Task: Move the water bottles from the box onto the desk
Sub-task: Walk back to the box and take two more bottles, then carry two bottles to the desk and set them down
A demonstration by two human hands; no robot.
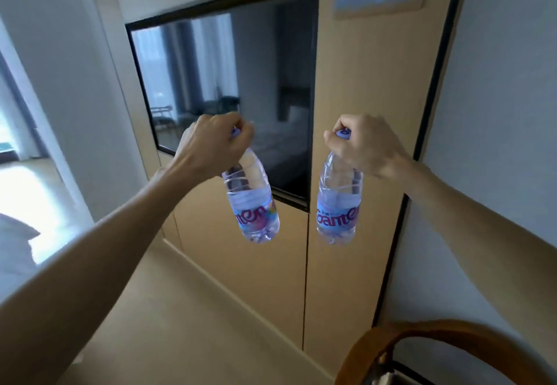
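Bottles hang by their necks, one (pixel 253 203) at 11 o'clock clamped in the left hand (pixel 214 146), one (pixel 339 200) at 1 o'clock in the right hand (pixel 366 146), likely for setting upright on the counter (pixel 168 309) below.

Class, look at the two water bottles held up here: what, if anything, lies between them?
Nothing is held between the left bottle and the right bottle. The head view shows only the wooden wall panel and the television's corner behind that gap.

Two bottles, left bottle (pixel 251 203) and right bottle (pixel 339 200), hang side by side before the screen (pixel 229 83), above the desk (pixel 180 309).
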